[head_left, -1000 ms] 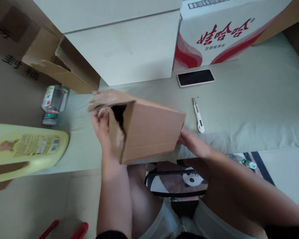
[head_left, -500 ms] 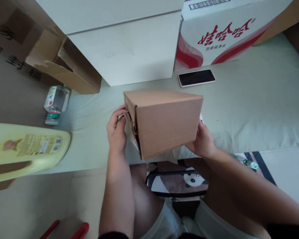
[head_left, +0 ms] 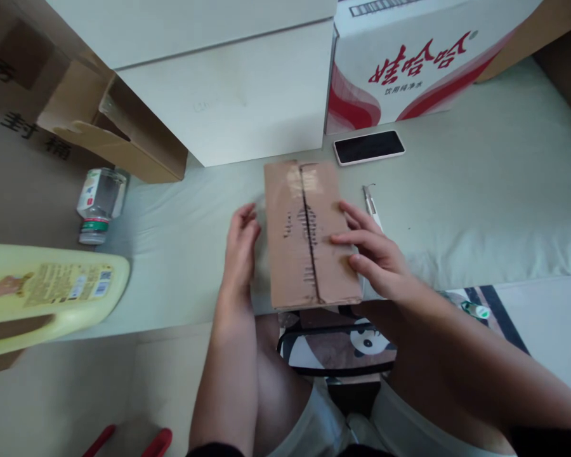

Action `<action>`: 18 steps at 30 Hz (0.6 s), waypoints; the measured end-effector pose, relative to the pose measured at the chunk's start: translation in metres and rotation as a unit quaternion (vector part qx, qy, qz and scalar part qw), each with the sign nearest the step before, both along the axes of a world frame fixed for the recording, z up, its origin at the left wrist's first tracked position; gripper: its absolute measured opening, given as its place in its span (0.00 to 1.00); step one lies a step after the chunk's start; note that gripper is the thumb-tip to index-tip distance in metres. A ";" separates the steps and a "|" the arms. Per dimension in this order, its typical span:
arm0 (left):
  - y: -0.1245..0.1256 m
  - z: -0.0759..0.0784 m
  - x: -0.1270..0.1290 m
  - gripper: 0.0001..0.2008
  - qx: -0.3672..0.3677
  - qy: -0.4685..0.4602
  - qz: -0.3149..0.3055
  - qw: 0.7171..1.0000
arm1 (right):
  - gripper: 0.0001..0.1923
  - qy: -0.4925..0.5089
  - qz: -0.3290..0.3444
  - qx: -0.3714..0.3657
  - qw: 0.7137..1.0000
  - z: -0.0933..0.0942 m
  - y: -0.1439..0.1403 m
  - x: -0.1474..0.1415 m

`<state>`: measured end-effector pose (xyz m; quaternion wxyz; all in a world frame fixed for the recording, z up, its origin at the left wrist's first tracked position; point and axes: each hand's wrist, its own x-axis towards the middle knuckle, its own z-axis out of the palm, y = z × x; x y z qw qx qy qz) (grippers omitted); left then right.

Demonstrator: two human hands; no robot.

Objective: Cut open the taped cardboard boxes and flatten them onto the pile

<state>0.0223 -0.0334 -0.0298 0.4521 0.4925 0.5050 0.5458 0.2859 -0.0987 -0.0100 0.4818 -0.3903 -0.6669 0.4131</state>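
A brown cardboard box (head_left: pixel 285 254) lies on the pale green cloth surface. Its upper face has a lengthwise seam, dark torn-looking marks and lighter scuffs at the far end. My right hand (head_left: pixel 378 254) touches the box at its right edge, fingers spread and fingertips on the upper face. Just left of the box is my left hand (head_left: pixel 242 244), its fingers loosely bent with nothing in them and a small gap to the cardboard. Beyond my right fingers lies a slim white tool (head_left: pixel 370 202) with a metal tip, its lower part hidden.
A phone (head_left: pixel 368 148) lies by the red-and-white carton (head_left: pixel 400 76) and a large white box (head_left: pixel 238 101). To the left are an open cardboard box (head_left: pixel 137 139), a clear bottle (head_left: pixel 99 197) and a yellow jug (head_left: pixel 76 273). Red handles (head_left: pixel 157 442) show low left.
The box has turned, so its seamed face is now upward. My left hand has come off it, and my right fingers have shifted onto its upper face. The slim tool is now visible.
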 end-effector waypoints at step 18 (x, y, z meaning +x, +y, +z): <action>0.009 0.004 0.009 0.17 0.087 -0.136 -0.157 0.974 | 0.30 -0.433 -0.217 -0.216 0.848 -0.015 0.031 0.046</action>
